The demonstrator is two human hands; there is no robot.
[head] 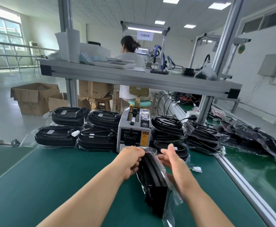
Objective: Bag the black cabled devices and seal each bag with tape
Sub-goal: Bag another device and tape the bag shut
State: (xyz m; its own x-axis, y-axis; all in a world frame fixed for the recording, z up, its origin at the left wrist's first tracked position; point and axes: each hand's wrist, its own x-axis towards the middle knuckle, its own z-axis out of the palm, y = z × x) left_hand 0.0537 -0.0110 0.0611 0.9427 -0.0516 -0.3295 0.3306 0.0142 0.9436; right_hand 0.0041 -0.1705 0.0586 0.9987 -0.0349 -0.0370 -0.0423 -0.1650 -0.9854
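Both forearms reach forward, left grip [130, 161] curled, pinching the far end of the bagged device [153, 181], right grip [171, 158] loose-fingered along its right side.

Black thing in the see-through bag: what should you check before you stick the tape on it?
1. Black ridged device sits inside the clear plastic bag: ok.
2. Left hand pinches the bag's top end: ok.
3. Bag mouth folded flat: cannot tell, the fingers hide it.
4. Right hand free for tape, fingers straight beside the bag: ok.
5. Strip waiting at the grey box-shaped tape dispenser: cannot tell.
6. Bare green mat to lay the bag on: ok.
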